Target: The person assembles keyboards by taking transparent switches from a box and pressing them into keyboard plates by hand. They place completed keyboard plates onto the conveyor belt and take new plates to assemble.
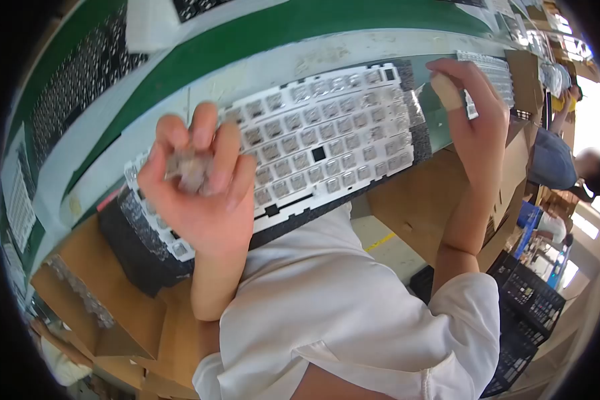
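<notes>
A white keyboard plate [293,207] lies tilted across a dark grey foam pad [420,137]. Rows of clear key switches [298,162] fill most of it, and a few dark square openings show. My left hand [203,193] is palm up over the plate's left part, with fingers curled round several small translucent pieces [192,173] that look like loose switches. Beyond the plate's right end, my right hand [477,120] is raised with thumb and forefinger tips close together. A pale cover sits on the thumb. Whatever lies between those tips is too small to make out.
Black perforated plates [80,80] lie on the green bench [260,40] at upper left. Another keyboard plate [490,70] lies behind my right hand. Cardboard boxes [130,293] stand at lower left, black crates [523,293] at right. A person in blue [552,160] is farther right.
</notes>
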Demonstrator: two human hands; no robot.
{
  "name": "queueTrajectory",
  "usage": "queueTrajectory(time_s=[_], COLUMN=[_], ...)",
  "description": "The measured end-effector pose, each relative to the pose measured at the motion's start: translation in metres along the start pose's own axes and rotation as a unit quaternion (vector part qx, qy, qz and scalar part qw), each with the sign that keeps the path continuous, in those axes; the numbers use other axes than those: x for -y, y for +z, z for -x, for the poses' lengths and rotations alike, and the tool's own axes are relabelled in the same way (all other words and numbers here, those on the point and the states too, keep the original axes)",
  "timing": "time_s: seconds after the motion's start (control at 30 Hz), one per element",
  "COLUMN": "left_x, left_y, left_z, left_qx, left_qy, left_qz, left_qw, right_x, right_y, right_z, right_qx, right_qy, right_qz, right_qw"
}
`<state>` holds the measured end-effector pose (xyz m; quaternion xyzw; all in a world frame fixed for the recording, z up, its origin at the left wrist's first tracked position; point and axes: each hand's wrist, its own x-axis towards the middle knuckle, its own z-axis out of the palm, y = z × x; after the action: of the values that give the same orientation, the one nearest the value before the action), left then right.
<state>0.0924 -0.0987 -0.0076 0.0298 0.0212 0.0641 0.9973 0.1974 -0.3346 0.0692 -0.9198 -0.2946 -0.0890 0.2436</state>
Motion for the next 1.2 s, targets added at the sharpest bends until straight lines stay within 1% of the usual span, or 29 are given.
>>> queueTrajectory(time_s=[0.03,0.07,0.1,0.13,0.17,0.23,0.33,0.43,0.5,0.53,0.6,0.67,0.77,0.87,0.93,1.1,1.13,1.2], left_x=[0.0,0.0,0.0,0.0,0.003,0.003,0.008,0.004,0.006,0.0,-0.009,-0.002,0.003,0.007,0.005,0.016,0.014,0.014], left_y=[0.001,0.002,0.004,0.008,0.01,0.008,0.012,0.015,0.012,0.011,0.01,0.014,0.017,0.015,0.017,0.016,0.013,0.01], left_z=[0.0,0.0,0.0,0.0,-0.002,-0.001,0.0,0.008,-0.001,-0.006,0.008,0.003,0.004,0.003,0.003,0.006,0.004,0.005], left_qx=[0.004,0.007,0.01,-0.003,0.005,0.014,-0.023,-0.048,-0.019,-0.004,-0.029,-0.023,-0.05,-0.026,-0.035,-0.046,-0.019,-0.033], left_qy=[0.003,0.005,0.007,0.01,0.011,0.019,0.037,0.042,0.069,0.062,0.049,0.058,0.067,0.075,0.081,0.113,0.097,0.103], left_qz=[-0.013,-0.027,-0.042,-0.056,-0.063,-0.074,-0.079,-0.097,-0.095,-0.108,-0.116,-0.108,-0.107,-0.136,-0.167,-0.199,-0.207,-0.21], left_qw=[1.0,1.0,0.999,0.998,0.998,0.997,0.996,0.993,0.993,0.992,0.992,0.992,0.991,0.987,0.982,0.972,0.973,0.972], right_x=[-0.002,0.004,0.004,0.005,0.01,0.022,0.04,0.05,0.064,0.069,0.068,0.072,0.072,0.073,0.072,0.076,0.078,0.075], right_y=[-0.003,-0.012,-0.024,-0.035,-0.046,-0.074,-0.097,-0.089,-0.081,-0.077,-0.071,-0.074,-0.078,-0.077,-0.077,-0.076,-0.074,-0.072], right_z=[0.001,0.005,0.013,0.02,0.027,0.035,0.046,0.055,0.067,0.065,0.069,0.077,0.082,0.082,0.083,0.094,0.092,0.092], right_qx=[-0.028,-0.051,-0.06,-0.083,-0.111,-0.175,-0.261,-0.323,-0.354,-0.377,-0.39,-0.407,-0.415,-0.438,-0.446,-0.443,-0.448,-0.455], right_qy=[0.004,0.032,-0.029,-0.069,-0.108,-0.18,-0.24,-0.243,-0.268,-0.268,-0.249,-0.253,-0.246,-0.238,-0.227,-0.238,-0.245,-0.241], right_qz=[-0.003,-0.077,-0.159,-0.222,-0.263,-0.303,-0.307,-0.29,-0.281,-0.282,-0.282,-0.291,-0.295,-0.29,-0.292,-0.292,-0.292,-0.289], right_qw=[1.0,0.995,0.985,0.969,0.952,0.919,0.883,0.868,0.851,0.841,0.841,0.828,0.825,0.817,0.815,0.814,0.809,0.807])
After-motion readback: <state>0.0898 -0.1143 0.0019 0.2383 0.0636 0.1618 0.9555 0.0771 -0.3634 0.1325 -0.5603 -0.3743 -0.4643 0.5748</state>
